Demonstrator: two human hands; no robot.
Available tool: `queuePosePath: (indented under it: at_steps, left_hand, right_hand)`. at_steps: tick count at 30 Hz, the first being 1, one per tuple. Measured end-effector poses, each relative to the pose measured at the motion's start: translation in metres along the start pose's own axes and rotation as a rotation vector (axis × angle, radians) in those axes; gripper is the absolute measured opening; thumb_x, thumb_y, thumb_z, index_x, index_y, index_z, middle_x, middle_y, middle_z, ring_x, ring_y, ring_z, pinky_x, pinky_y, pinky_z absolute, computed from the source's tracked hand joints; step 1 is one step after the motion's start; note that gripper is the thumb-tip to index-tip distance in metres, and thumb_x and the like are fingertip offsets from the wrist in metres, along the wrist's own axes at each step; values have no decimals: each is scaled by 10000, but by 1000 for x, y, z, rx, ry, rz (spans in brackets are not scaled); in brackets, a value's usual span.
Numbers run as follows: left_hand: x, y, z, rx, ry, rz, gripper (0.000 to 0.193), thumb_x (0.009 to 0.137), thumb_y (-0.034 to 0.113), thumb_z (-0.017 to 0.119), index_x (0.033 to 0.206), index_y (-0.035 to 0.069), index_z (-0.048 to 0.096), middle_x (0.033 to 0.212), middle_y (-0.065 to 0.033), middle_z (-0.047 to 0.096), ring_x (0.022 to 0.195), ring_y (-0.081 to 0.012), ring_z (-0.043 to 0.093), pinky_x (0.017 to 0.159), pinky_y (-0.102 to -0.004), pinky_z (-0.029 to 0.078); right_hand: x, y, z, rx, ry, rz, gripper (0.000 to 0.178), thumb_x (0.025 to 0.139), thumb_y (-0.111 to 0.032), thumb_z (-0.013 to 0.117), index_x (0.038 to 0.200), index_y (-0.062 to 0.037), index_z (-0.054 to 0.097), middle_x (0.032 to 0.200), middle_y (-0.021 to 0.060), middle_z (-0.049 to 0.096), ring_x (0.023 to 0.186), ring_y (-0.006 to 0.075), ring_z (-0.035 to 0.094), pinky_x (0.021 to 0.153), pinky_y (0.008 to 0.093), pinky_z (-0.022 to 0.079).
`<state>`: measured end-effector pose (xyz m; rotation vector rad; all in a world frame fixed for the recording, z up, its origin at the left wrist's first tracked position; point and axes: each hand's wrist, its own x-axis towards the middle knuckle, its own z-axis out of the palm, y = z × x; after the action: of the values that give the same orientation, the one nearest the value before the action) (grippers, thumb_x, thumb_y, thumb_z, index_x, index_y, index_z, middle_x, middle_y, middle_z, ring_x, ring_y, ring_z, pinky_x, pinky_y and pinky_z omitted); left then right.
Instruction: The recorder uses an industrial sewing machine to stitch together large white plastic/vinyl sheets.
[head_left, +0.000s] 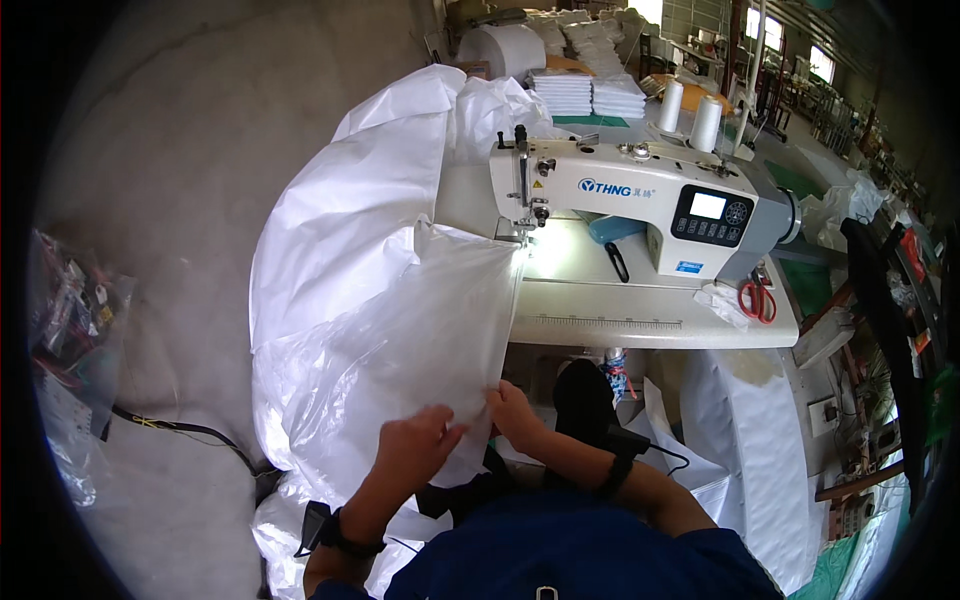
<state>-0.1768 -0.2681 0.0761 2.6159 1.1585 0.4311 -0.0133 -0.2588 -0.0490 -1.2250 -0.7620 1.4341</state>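
Bare concrete floor spreads out beyond my left hand, and ahead of both hands stands the white sewing table with its white industrial sewing machine. I see my left hand closed on the near edge of a large sheet of thin translucent white plastic, and my right hand pinching the same edge just beside it. That sheet runs up from my hands to the machine's needle. Red-handled scissors lie well to the right.

The white sewing table bears a sewing machine, red-handled scissors and clear plastic sheeting.
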Motion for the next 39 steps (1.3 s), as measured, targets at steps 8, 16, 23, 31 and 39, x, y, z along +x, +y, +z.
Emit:
queuePosePath:
  at_steps: [8,16,23,31,39]
  left_hand:
    - [75,-51,85,290,242,247,95,752,116,563,821,58,594,754,-102,618,704,-271,616,640,-373,490]
    - [60,-26,91,323,-40,335,142,782,154,552,691,73,626,687,-109,611,596,-290,613,541,-394,491]
    - [49,12,23,49,-406,461,220,834,260,578,786,62,661,719,-100,621,660,-271,623,611,-376,504]
    - [89,-55,47,8,436,45,188,799,203,645,897,43,656,961,-107,630,910,-297,572,798,-405,436]
    - [126,-156,50,269,494,-222,444,831,417,575,1153,112,599,1202,-148,536,1152,-354,449,973,-481,311]
  right_hand:
    - [8,12,-23,-413,107,-236,249,911,-177,404,1009,13,534,803,104,594,647,194,628,488,326,546]
    - [40,-18,-26,-426,330,-335,295,888,-213,509,1019,50,535,847,180,627,786,255,640,728,379,481]
    - [6,-50,-35,-885,411,-392,515,833,-109,467,1304,52,334,784,257,621,724,402,619,642,462,493]
    - [46,-46,-30,-1236,316,-348,619,773,-123,509,1321,95,320,771,214,642,690,343,652,627,427,520]
    - [82,-94,-37,-1520,322,-345,546,795,-99,491,1271,138,368,748,168,657,666,288,661,591,370,523]
